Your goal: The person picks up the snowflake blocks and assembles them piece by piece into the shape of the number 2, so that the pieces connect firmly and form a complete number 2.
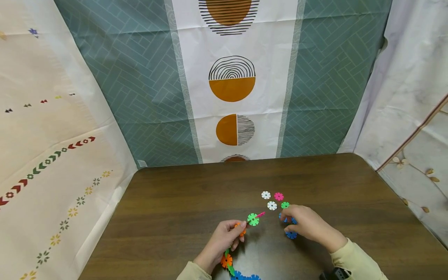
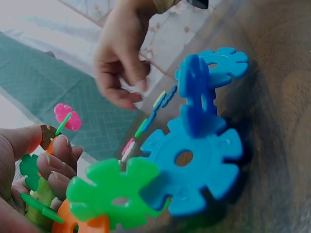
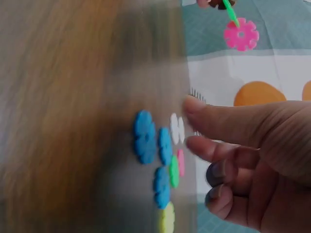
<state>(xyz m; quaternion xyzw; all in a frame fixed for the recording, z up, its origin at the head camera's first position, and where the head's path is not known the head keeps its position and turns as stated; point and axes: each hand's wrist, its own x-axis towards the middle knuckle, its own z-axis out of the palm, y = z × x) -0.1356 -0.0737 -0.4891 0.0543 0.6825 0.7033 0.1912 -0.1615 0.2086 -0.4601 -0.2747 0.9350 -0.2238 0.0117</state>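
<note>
My left hand (image 1: 225,235) grips a chain of interlocking plastic snowflake discs by an orange disc (image 1: 242,232). Beyond the fingertips, a green disc (image 1: 253,219) and a pink disc (image 3: 241,35) form the chain's end. Below the hand the chain curves down through another orange disc (image 1: 226,261) and a green disc (image 2: 92,187) to several joined blue discs (image 2: 163,150). My right hand (image 1: 309,223) hovers over the loose discs at the right, thumb and index finger apart with nothing between them. Under it lies a loose blue disc (image 1: 291,235), with other blue ones partly hidden by the fingers.
Past the right hand lie two white discs (image 1: 272,205), a loose pink disc (image 1: 279,196) and a loose green disc (image 1: 285,205). The right wrist view adds a yellow disc (image 3: 166,218). A brown wooden table (image 1: 175,202) bears everything, with patterned cloths (image 1: 147,77) hanging around it.
</note>
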